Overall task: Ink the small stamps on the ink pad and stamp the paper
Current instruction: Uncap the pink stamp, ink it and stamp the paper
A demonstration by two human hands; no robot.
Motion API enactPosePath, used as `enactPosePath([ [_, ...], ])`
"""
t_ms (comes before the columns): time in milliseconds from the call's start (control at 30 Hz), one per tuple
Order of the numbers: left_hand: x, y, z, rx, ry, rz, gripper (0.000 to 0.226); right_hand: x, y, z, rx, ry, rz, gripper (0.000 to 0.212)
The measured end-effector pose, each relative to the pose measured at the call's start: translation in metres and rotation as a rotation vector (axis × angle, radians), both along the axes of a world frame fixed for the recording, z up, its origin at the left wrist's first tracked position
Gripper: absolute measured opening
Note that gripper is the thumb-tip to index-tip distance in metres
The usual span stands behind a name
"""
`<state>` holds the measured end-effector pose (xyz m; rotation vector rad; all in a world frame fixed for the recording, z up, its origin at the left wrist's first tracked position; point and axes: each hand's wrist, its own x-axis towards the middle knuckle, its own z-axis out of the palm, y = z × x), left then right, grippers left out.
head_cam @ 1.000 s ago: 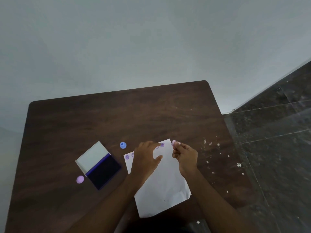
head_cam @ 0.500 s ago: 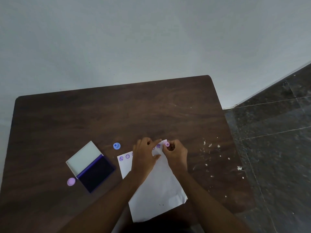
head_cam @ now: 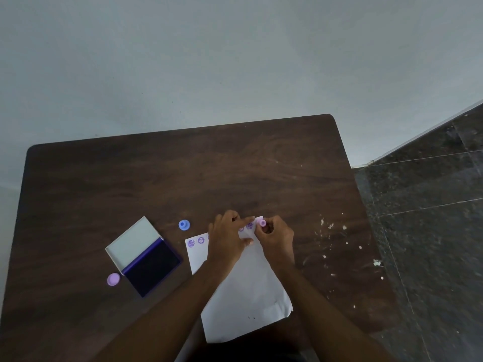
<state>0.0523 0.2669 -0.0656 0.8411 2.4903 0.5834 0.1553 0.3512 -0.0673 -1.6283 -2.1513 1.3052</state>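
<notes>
A white sheet of paper [head_cam: 243, 291] lies on the dark wooden table [head_cam: 156, 184], with several purple stamp prints along its far edge. My right hand [head_cam: 274, 239] holds a small pink stamp [head_cam: 262, 222] pressed down on the paper's far right corner. My left hand [head_cam: 227, 236] rests flat on the paper with fingers spread, holding it still. An open ink pad [head_cam: 153, 267] with dark blue ink and a white lid lies to the left. A blue stamp [head_cam: 184, 225] stands beyond the paper's left corner. A purple stamp [head_cam: 113, 279] lies left of the pad.
White crumbs [head_cam: 332, 227] are scattered on the table to the right of my hands. The table's right edge drops to a dark tiled floor [head_cam: 431, 231]. A pale wall [head_cam: 235, 61] stands behind the table.
My right hand has come down from just above the paper and set the pink stamp on the far right corner. My left hand stays on the sheet.
</notes>
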Motion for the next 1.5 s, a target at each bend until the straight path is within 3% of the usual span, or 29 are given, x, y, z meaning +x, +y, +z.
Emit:
enactPosePath([
  [333, -0.003, 0.0, 0.0, -0.044, 0.014, -0.059, 0.059, -0.016, 0.021, 0.008, -0.053, -0.151, 0.129, 0.02],
  [1067, -0.003, 0.001, 0.0, -0.058, 0.025, -0.055, 0.059, -0.013, 0.018, 0.008, -0.046, -0.087, 0.113, 0.027],
  [1500, -0.004, 0.0, 0.006, -0.077, 0.063, -0.107, 0.06, -0.016, 0.016, 0.013, -0.02, -0.098, 0.125, 0.021],
])
